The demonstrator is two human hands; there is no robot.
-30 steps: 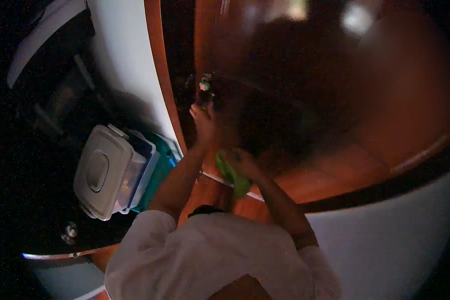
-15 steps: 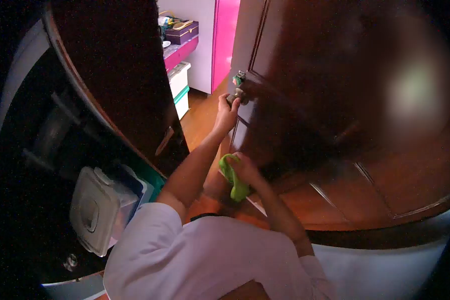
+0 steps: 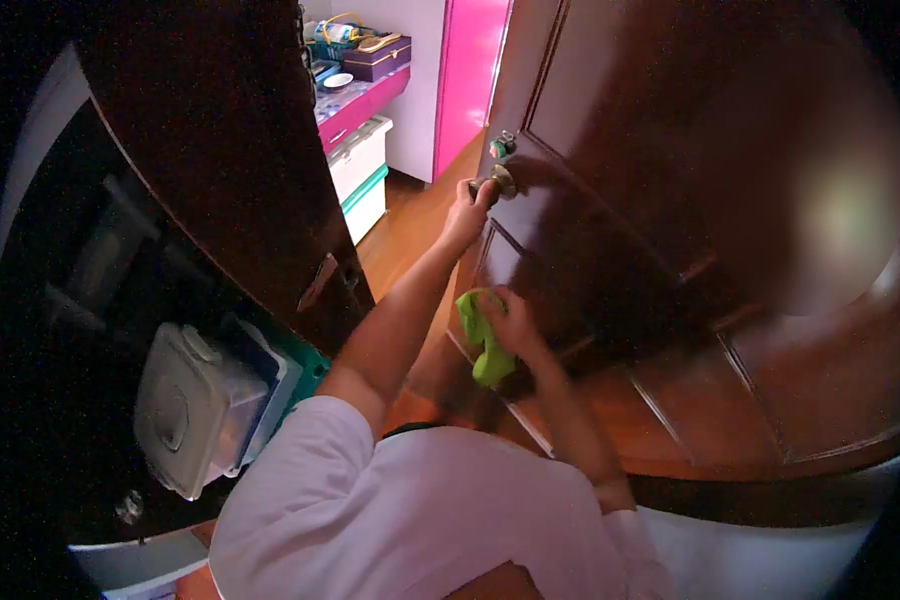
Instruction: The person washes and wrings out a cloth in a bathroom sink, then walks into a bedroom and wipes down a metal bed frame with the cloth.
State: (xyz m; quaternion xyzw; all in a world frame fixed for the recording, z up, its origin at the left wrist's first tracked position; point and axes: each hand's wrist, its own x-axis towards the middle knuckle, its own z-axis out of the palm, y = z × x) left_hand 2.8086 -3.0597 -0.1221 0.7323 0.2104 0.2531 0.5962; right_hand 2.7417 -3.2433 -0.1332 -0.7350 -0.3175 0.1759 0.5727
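My left hand (image 3: 467,212) is stretched forward, its fingers wrapped round the round metal door knob (image 3: 502,182) of a dark brown wooden door (image 3: 630,130). The door stands ajar. Just above the knob is a lock with a small green and pink piece (image 3: 502,147) at it. Lower down, my right hand (image 3: 508,318) grips a bright green cloth (image 3: 487,350), which hangs loosely from the fingers in front of the door's lower panel.
Through the gap show a wooden floor (image 3: 402,235), stacked white boxes (image 3: 362,165), and a pink-edged counter (image 3: 365,108) bearing a purple box (image 3: 378,60). At left, a strike plate (image 3: 317,282) sits on dark wood, with lidded plastic containers (image 3: 185,410) nearby.
The door knob and my left hand have shifted right in view, and the gap shows more of the room. My right hand and the green cloth have moved slightly up and right.
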